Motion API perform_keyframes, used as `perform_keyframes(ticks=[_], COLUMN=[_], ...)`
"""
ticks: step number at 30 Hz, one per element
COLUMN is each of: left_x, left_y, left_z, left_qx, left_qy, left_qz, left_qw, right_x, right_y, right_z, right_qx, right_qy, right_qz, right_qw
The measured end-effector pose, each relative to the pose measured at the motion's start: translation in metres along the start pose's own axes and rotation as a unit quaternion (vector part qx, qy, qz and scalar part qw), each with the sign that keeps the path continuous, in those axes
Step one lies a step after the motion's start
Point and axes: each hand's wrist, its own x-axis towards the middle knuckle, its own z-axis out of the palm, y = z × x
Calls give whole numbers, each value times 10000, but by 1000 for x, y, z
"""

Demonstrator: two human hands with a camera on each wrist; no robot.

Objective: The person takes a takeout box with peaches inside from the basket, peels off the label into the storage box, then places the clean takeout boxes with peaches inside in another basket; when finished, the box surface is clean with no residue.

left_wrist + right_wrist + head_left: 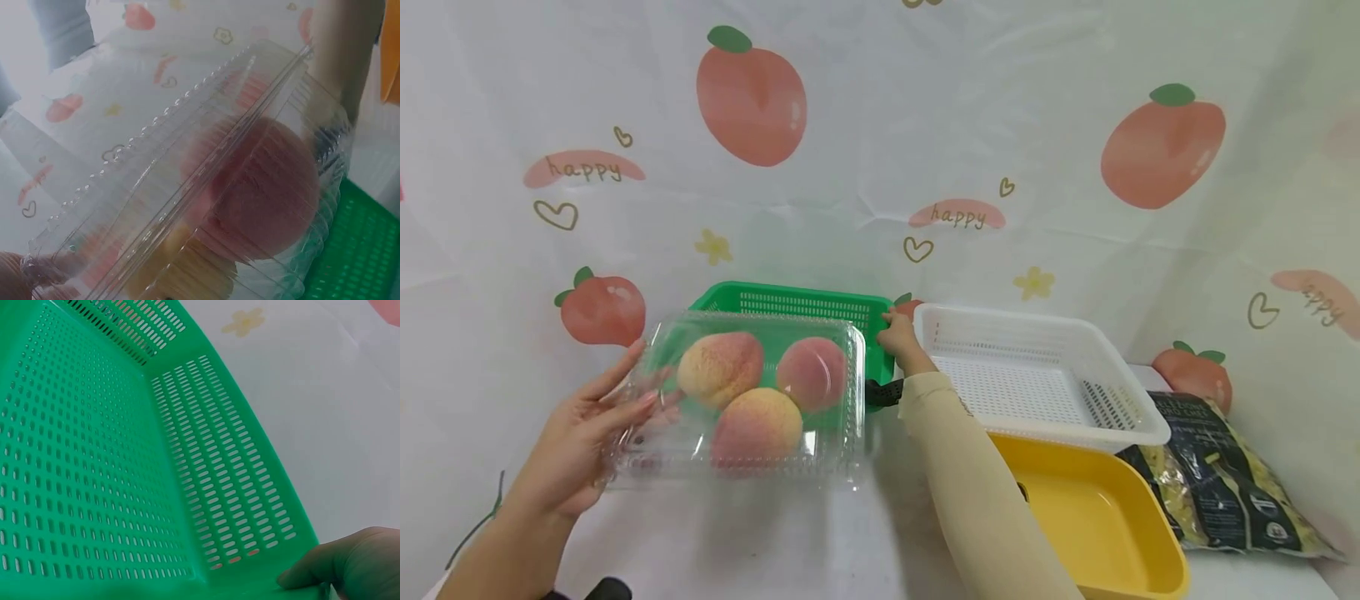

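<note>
My left hand (576, 442) grips the left end of a clear plastic clamshell box (850, 392), raised above the table in front of a green basket. Three peaches (721, 367) lie inside the box, whose lid is closed over them. In the left wrist view a pink peach (256, 194) shows through the plastic. My right hand (906, 340) pinches the right rim of the green basket (805, 298). The right wrist view shows the thumb on a corner of that basket (231, 456), with its visible inside holding nothing; the other fingers are mostly hidden.
Right of the green basket stands a white basket (1022, 387). A yellow tub (1097, 508) sits in front of it, partly behind my right sleeve. At the far right lies a dark printed bag (1225, 483). A fruit-patterned sheet (865, 125) hangs behind.
</note>
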Motion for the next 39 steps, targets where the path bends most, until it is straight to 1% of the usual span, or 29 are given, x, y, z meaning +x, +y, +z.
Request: perform_keyframes(ticks=[3,6,9,13,16,18,21,22,24,25,26,27,30,31,32,34,35,36,39], left_x=[22,46,68,94,112,122,138,143,152,156,160,163,170,171,172,175,177,178,184], left_y=[8,15,21,27,30,30,29,28,25,24,22,19,12,9,6,2,0,-2,-5], left_z=[1,0,1,3,5,5,4,3,0,-2,-4,-5,-9,-10,-11,-12,-12,-12,-13], left_qx=[276,660,1099,1432,1625,1805,2054,2115,2149,2126,2122,2129,2219,2243,2345,2615,2799,2968,3504], left_qy=[201,421,585,752,844,856,830,808,769,766,765,778,791,795,780,721,704,701,689], left_qz=[12,-61,-189,-405,-598,-715,-862,-900,-983,-1009,-1025,-1051,-1128,-1156,-1194,-1253,-1269,-1285,-1282], left_qw=[9994,9969,9920,9860,9813,9772,9713,9699,9686,9689,9688,9683,9653,9644,9616,9543,9490,9437,9252], right_x=[2,2,-1,-11,-11,-6,46,63,94,106,100,89,42,31,19,15,14,25,33], right_y=[0,0,-2,-8,-9,-7,33,48,70,80,76,68,28,19,10,6,6,18,25], right_z=[0,-1,-1,-3,-3,-4,11,15,22,26,24,21,10,9,6,5,4,6,8], right_qx=[-8,-43,-121,-207,-139,-149,-259,-311,-309,-306,-271,-293,-280,-340,-341,-343,-378,-304,-275], right_qy=[-105,-121,-71,-64,-42,26,167,215,180,208,173,147,67,106,61,75,93,140,147], right_qz=[40,1,-99,-201,-196,-236,-381,-503,-504,-573,-513,-459,-168,-133,-8,0,-39,-263,-280], right_qw=[9999,9999,9999,9996,9997,9996,9988,9980,9981,9977,9982,9984,9994,9993,9994,9994,9992,9991,9991])
